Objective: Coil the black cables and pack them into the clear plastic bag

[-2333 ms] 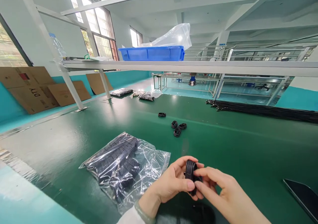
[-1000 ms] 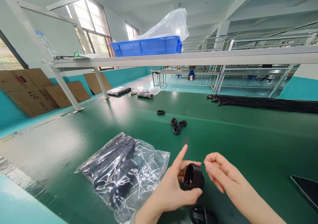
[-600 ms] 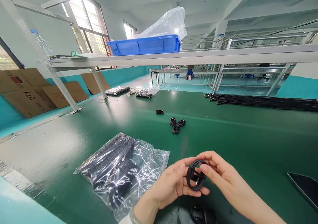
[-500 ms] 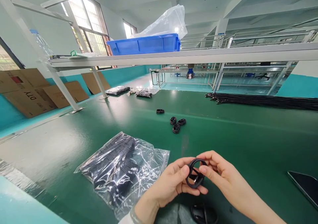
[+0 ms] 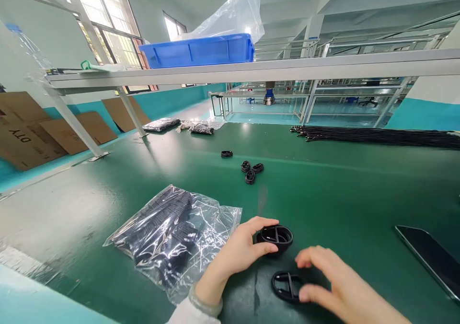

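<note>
A coiled black cable point(image 5: 276, 236) is between the thumb and fingers of my left hand point(image 5: 241, 248), low over the green table point(image 5: 334, 194). Nearer the front edge lies another black coil point(image 5: 286, 285). My right hand point(image 5: 332, 281) is beside that coil, thumb and fingers apart, with nothing held between them. Left of my hands rests a clear plastic bag point(image 5: 179, 240) with black ribbed items inside.
Three small black coils point(image 5: 250, 177) touch one another mid-table, and a single coil point(image 5: 226, 154) lies beyond. A phone point(image 5: 431, 257) is at the right. Long black cables point(image 5: 373, 136) lie behind. A blue tray point(image 5: 201, 51) sits on the overhead shelf.
My right hand has let go of the held coil and moved down and right, opening beside the near coil. My left hand has turned and lowered its coil. The view has shifted slightly.
</note>
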{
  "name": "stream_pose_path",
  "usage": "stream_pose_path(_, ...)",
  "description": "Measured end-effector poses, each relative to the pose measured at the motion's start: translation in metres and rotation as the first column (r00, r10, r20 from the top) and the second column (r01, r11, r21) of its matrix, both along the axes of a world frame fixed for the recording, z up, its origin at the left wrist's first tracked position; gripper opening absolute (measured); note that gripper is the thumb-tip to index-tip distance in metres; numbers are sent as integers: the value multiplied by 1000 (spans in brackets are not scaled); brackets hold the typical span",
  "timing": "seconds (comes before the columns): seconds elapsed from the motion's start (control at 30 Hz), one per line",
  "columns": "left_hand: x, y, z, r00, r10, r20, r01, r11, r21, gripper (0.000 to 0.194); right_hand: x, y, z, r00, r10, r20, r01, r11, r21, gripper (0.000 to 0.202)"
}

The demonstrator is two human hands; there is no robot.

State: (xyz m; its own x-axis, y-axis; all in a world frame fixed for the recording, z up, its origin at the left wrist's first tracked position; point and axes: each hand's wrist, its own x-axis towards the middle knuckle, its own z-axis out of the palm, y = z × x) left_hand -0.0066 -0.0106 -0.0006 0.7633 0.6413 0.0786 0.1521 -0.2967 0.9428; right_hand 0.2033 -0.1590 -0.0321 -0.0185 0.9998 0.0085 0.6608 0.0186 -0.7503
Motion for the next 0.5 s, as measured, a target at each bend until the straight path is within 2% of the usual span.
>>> stream_pose_path(0.07,0,1,-4,999,-45,-20,45,999,0,55,-8,-16,-22,998,36,53,-36,999,12,38)
stream_pose_path(0.13,0,2,-9,998,-59,-10,59,998,-6,61,-12,-25,-32,995,37,91,-45,995,90,37)
stream_pose_path(0.17,0,3,-12,998,-57,2,57,998,-15,62,-13,-26,-32,995,21,93,-35,988,149,32)
stream_pose_path(0.23,-1,5,-16,999,-46,26,47,998,-34,60,-11,-22,-23,998,-26,60,7,955,298,28)
stream_pose_path(0.3,-3,8,-19,998,-37,48,40,998,-51,59,-8,-12,-6,996,-94,-3,86,897,434,31)
stream_pose_path(0.37,-5,10,-20,997,-42,71,47,997,-67,59,-7,3,11,986,-152,-61,162,843,513,32)
stream_pose_path(0.43,-7,11,-21,994,-63,93,71,994,-82,61,-10,20,20,984,-162,-77,179,836,519,29)
stream_pose_path(0.5,-8,11,-23,991,-77,111,88,992,-95,76,-16,36,19,991,-118,-65,135,870,473,27)
